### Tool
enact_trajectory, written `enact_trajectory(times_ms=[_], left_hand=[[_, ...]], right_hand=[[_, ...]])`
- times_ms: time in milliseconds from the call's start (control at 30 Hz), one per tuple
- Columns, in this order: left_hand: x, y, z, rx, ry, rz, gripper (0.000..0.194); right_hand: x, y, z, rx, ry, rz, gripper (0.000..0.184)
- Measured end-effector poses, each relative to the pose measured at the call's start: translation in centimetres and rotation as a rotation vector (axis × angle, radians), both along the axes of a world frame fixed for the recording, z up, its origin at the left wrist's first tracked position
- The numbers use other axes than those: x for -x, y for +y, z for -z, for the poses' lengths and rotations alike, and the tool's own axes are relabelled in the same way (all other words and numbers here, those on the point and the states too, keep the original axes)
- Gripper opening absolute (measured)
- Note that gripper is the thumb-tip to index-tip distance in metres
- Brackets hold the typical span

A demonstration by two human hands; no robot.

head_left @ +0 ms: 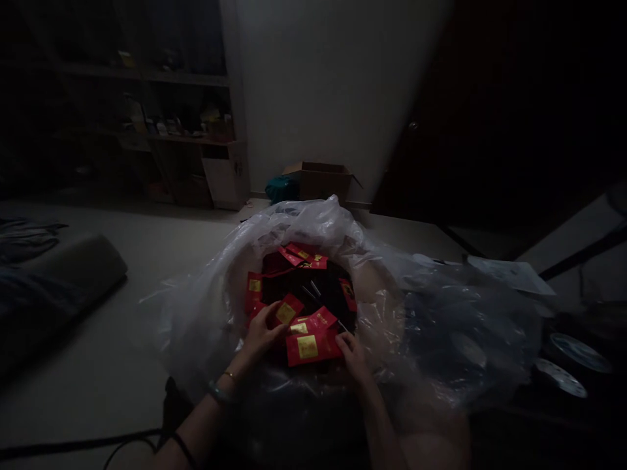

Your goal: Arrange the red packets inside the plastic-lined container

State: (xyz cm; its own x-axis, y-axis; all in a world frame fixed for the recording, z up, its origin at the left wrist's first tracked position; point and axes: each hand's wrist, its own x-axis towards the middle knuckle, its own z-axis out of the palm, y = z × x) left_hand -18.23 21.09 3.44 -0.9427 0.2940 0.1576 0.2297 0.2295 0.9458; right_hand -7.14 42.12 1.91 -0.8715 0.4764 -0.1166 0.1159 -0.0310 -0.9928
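A clear plastic bag (pixel 196 310) lies wide open in front of me, with several red packets bearing gold squares around a dark mass (pixel 326 287) inside. My left hand (pixel 264 331) has its thumb and fingers curled at the edge of one red packet (pixel 289 308) on the near left side. With its thumb on the right edge, my right hand (pixel 353 356) grips the nearest red packet (pixel 321 344), which lies flat over others. Two thin, shiny metal pieces (pixel 311 290) rest on the dark mass; their kind is unclear in the dim light.
Behind the bag, an open cardboard box (pixel 326 181) and a teal bundle (pixel 283 189) stand by the wall. Shelves with a cabinet (pixel 226 179) are at the back left. A cushion-like block (pixel 93 261) lies left; disc-shaped items (pixel 561 377) sit at the right.
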Motion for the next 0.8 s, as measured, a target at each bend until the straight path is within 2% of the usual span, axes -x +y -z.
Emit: enact_trajectory(times_ms=[67,167,367,433,533,700,800], left_hand=[[0.2,0.0,0.1,-0.063,-0.046,-0.010,0.052],[0.5,-0.1,0.4,-0.138,-0.119,-0.063,0.054],[1.1,-0.4,0.7,-0.323,-0.180,-0.365,0.053],[1.1,-0.3,0.7,-0.359,-0.168,-0.405,0.053],[1.0,-0.1,0.5,-0.349,-0.160,-0.361,0.049],[0.5,0.1,-0.4,-0.266,-0.191,-0.217,0.041],[0.0,0.2,-1.1,-0.212,-0.196,-0.120,0.036]], right_hand=[[0.0,0.1,0.1,-0.009,0.002,0.013,0.043],[-0.1,0.2,0.3,-0.026,0.004,0.007,0.043],[0.2,0.0,0.8,-0.070,0.069,0.019,0.037],[0.2,-0.5,0.8,-0.059,0.049,-0.021,0.032],[-0.1,-1.4,0.4,-0.113,-0.002,-0.138,0.023],[-0.3,-2.6,-0.7,-0.439,-0.079,-0.282,0.019],[-0.4,-3.0,-1.7,-0.534,-0.116,-0.342,0.019]])
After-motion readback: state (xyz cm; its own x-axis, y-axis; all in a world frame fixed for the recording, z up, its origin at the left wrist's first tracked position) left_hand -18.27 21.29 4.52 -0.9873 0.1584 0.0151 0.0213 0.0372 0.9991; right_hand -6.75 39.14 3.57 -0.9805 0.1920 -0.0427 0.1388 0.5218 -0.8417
